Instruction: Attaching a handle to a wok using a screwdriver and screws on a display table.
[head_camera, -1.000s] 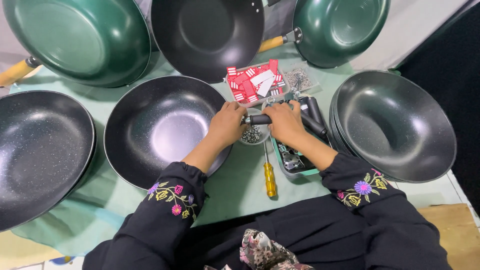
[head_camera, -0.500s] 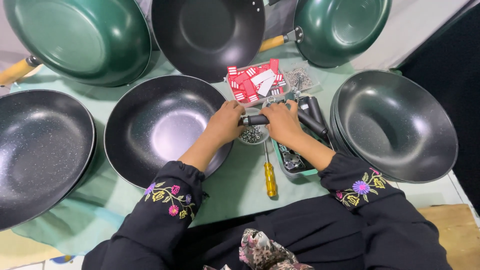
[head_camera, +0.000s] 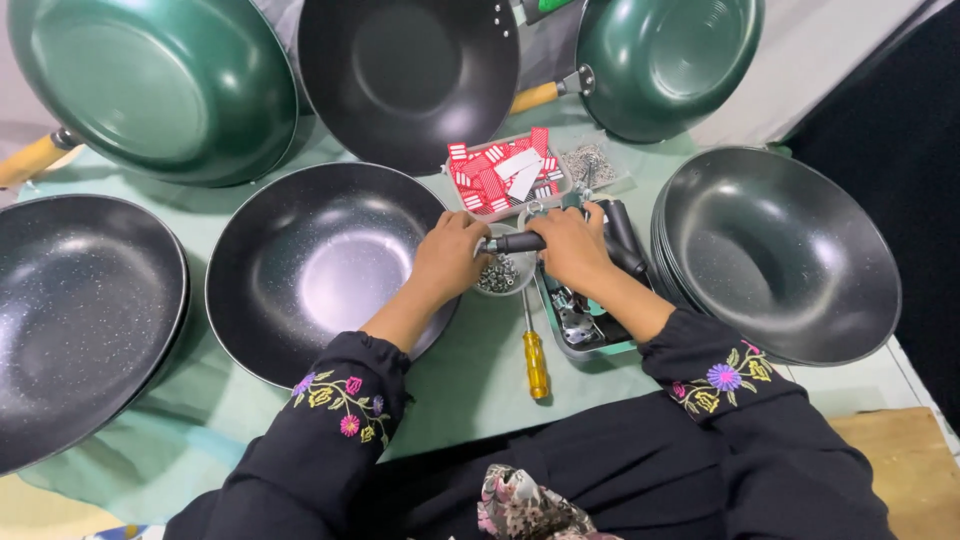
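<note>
The cloth (head_camera: 470, 380) over the table is pale green. Two pans, one at top left (head_camera: 160, 85) and one at top right (head_camera: 665, 60), are dark green with tan wooden handles. The wok (head_camera: 320, 265) by the left hand (head_camera: 450, 255) is black with fine white speckles. The screwdriver (head_camera: 535, 360) has a yellow handle. The small tray (head_camera: 505, 175) holds red-and-white pieces. The black sleeves (head_camera: 330, 420) carry pink, purple and yellow embroidered flowers.

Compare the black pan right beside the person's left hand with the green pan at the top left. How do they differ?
The black pan lies flat with its speckled inside facing up; the green pan leans tilted, showing a smooth green surface. The green pan has a wooden handle; the black pan shows none. The left hand sits at the black pan's rim, far from the green one. Both are round and deep.
</note>
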